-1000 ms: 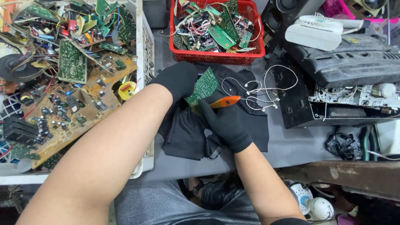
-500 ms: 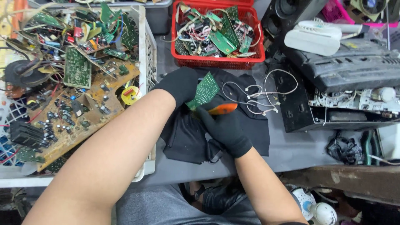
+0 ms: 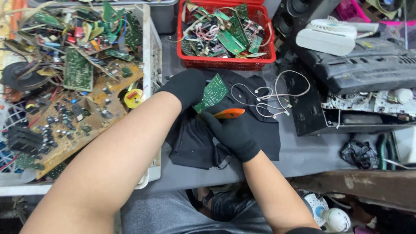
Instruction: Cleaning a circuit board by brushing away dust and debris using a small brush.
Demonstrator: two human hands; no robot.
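Red basket (image 3: 225, 64) behind gloved hands (image 3: 208, 108) — perhaps touching

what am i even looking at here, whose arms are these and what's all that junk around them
This is one picture from a camera worn on a person's head, looking down, so the two arms are that person's own. Both hands wear black gloves. The left hand holds a small green circuit board by its edge. The right hand grips an orange-handled tool right under the board; its tip is hidden. They work over a black cloth on a grey table. On the left is a white crate heaped with old circuit boards. Behind the hands sits a red basket with more boards and wires. Loose white wires lie on the cloth, and on the right there are opened black appliance casings.
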